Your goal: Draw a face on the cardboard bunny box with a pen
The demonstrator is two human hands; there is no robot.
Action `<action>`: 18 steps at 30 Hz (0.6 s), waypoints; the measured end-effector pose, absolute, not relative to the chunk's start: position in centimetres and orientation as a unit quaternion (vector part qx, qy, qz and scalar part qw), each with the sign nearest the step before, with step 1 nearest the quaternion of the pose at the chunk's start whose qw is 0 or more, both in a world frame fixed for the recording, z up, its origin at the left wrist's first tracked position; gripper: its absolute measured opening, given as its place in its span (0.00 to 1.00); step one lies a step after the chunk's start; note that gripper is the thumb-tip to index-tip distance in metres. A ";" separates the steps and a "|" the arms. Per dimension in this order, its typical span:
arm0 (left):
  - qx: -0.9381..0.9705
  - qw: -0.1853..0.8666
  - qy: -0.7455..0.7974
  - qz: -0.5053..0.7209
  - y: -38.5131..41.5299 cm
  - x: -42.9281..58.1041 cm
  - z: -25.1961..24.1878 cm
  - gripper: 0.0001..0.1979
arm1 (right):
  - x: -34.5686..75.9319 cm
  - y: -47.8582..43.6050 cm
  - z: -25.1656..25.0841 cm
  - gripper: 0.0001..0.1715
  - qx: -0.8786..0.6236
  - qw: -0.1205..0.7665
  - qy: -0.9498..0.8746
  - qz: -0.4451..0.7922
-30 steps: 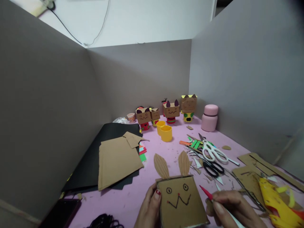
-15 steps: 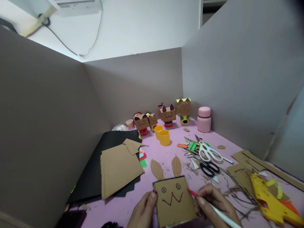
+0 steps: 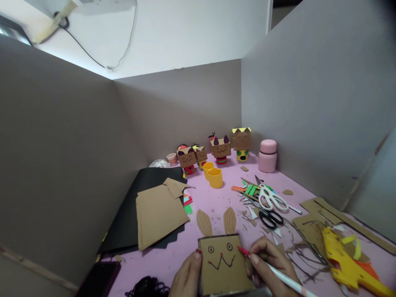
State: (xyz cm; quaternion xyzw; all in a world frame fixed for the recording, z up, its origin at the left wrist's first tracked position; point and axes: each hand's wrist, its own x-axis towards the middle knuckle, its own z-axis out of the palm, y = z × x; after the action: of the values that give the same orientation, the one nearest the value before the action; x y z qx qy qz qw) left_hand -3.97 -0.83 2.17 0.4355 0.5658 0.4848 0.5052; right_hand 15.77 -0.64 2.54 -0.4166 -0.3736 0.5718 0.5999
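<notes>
A cardboard box head (image 3: 227, 275) with two upright striped ears (image 3: 229, 220) stands at the bottom middle. Its front carries two ringed eyes, a zigzag black mouth and small red dots. My left hand (image 3: 186, 274) is closed on the box's left side, thumb at the front edge. My right hand (image 3: 274, 262) pinches a white marker (image 3: 287, 281) with a red tip. That tip is at the face's upper right edge, beside the right eye; whether it touches the cardboard I cannot tell.
Flat cardboard (image 3: 161, 216) lies on black sheets (image 3: 123, 222) at left. Right are white scissors (image 3: 272, 200), black-handled scissors (image 3: 270, 220), scraps and a yellow glue gun (image 3: 343, 260). Yellow rings (image 3: 215, 178), box-headed figures (image 3: 221, 147) and a pink jar (image 3: 267, 156) stand farther back.
The marker tip has come in from the box's right edge, closer to the right eye. The box sits slightly lower in view, and the whole view has shifted a little.
</notes>
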 end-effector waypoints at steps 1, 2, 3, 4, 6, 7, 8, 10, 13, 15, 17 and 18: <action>0.416 0.528 0.552 0.493 -0.8 -3.6 2.2 0.22 | 15.8 -0.7 2.6 0.29 -0.412 0.600 -0.378 0.572; 0.401 0.547 0.540 0.499 -0.8 -3.3 2.1 0.24 | 15.9 -0.7 2.7 0.29 -0.407 0.601 -0.384 0.571; 0.388 0.563 0.529 0.503 -0.7 -3.1 2.0 0.26 | 16.0 -0.8 2.8 0.28 -0.404 0.601 -0.390 0.569; 0.376 0.575 0.522 0.506 -0.6 -2.9 1.8 0.28 | 16.0 -0.9 2.8 0.28 -0.403 0.601 -0.395 0.567; 0.352 0.595 0.508 0.513 -0.5 -2.5 1.4 0.33 | 16.1 -1.1 2.9 0.27 -0.401 0.599 -0.397 0.569; 0.342 0.606 0.499 0.517 -0.5 -2.4 1.3 0.36 | 16.2 -1.2 3.0 0.26 -0.397 0.600 -0.395 0.571; 0.335 0.616 0.489 0.519 -0.5 -2.2 1.2 0.38 | 16.2 -1.2 3.1 0.26 -0.392 0.604 -0.391 0.573; 0.329 0.635 0.467 0.520 -0.7 -1.9 1.1 0.39 | 16.3 -1.3 3.4 0.24 -0.387 0.620 -0.378 0.568; 0.311 0.659 0.446 0.520 -1.1 -1.8 1.2 0.36 | 16.4 -1.3 3.8 0.21 -0.418 0.659 -0.356 0.515; 0.313 0.651 0.449 0.527 -1.3 -1.8 1.1 0.34 | 16.6 -1.7 3.8 0.20 -0.455 0.680 -0.349 0.458; 0.326 0.632 0.454 0.536 -1.3 -1.9 0.8 0.34 | 16.7 -2.2 3.5 0.18 -0.493 0.679 -0.360 0.408; 0.333 0.623 0.455 0.542 -1.3 -2.0 0.5 0.34 | 16.7 -2.5 3.3 0.18 -0.506 0.673 -0.380 0.383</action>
State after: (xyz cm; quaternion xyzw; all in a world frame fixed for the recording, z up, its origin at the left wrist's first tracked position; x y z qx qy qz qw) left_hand -1.95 -1.31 0.48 0.3334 0.4549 0.5424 0.6226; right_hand 16.71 -2.55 3.27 -0.5062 -0.3796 0.3826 0.6732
